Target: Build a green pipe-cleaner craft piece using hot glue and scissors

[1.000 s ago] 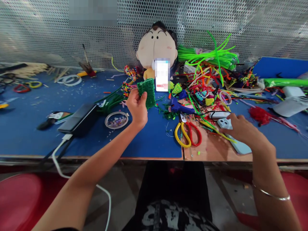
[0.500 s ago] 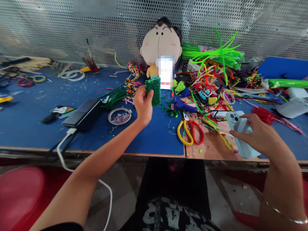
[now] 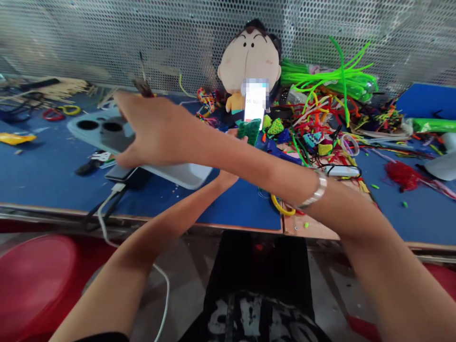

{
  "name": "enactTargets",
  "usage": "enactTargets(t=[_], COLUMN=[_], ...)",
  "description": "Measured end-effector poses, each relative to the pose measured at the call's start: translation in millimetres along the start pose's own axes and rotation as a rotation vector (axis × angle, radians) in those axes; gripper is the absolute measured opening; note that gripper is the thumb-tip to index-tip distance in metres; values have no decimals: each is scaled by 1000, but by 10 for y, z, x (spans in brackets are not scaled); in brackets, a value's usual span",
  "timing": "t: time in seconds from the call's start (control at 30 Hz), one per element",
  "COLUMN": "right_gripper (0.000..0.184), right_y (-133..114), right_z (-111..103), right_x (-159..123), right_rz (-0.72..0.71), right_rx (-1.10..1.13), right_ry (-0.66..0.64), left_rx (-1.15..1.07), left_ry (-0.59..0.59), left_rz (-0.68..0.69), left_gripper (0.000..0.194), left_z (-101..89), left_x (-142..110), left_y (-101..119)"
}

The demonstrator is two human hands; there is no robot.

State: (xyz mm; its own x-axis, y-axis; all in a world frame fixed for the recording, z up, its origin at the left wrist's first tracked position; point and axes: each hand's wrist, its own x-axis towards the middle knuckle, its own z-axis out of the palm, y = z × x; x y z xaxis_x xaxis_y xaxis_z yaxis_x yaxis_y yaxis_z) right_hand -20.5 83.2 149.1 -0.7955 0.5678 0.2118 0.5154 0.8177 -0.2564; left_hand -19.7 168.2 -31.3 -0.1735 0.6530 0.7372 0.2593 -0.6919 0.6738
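Observation:
My right hand (image 3: 160,123) has fingers and thumb closed on the edges of a smartphone in a pale blue case (image 3: 190,175), its camera side facing up. It is held over the left part of the table, above a black power bank (image 3: 123,174). Partly behind my right forearm, my left hand (image 3: 233,133) grips a fuzzy green rectangular piece (image 3: 251,132). That piece is in front of a second, lit phone (image 3: 253,105), which leans on a plush doll (image 3: 249,61).
Yellow-handled scissors (image 3: 283,207) lie partly under my right forearm. A heap of coloured pipe cleaners (image 3: 315,107) and a bright green bundle (image 3: 333,78) fill the back right. A white cable (image 3: 104,221) hangs over the front edge near a red stool (image 3: 39,280).
My right hand has carried the pale blue phone from the right side across to the left, its arm now crossing over the left one. My left hand still holds the green piece.

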Motion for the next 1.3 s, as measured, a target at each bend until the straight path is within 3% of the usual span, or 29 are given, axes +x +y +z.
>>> enactTargets(t=[0.1, 0.23, 0.33, 0.43, 0.57, 0.9, 1.1, 1.3], right_gripper=[43, 45, 52, 49, 56, 76, 66, 54], right_y=[135, 276, 317, 373, 452, 421, 412, 409], right_z=[502, 1038, 1254, 1373, 1450, 1433, 1305, 1178], right_x=[574, 989, 1131, 1206, 1227, 1109, 1101, 1329], right_rz=[-22, 85, 166, 139, 90, 139, 84, -23], right_rx=[60, 128, 87, 110, 102, 94, 114, 227], right_ry=[-49, -187, -216, -158, -118, -138, -167, -211], left_rx=[-17, -78, -129, -152, -167, -154, -120, -69], left_ry=[19, 63, 63, 70, 80, 59, 76, 53], left_rz=[-39, -156, -137, -131, -167, -137, -135, -198], left_gripper=[33, 43, 46, 43, 45, 40, 47, 40], left_z=[50, 126, 136, 121, 109, 93, 105, 68], left_x=[-1, -6, 12, 35, 53, 63, 52, 31], left_y=[38, 57, 40, 33, 4, -117, 0, 59])
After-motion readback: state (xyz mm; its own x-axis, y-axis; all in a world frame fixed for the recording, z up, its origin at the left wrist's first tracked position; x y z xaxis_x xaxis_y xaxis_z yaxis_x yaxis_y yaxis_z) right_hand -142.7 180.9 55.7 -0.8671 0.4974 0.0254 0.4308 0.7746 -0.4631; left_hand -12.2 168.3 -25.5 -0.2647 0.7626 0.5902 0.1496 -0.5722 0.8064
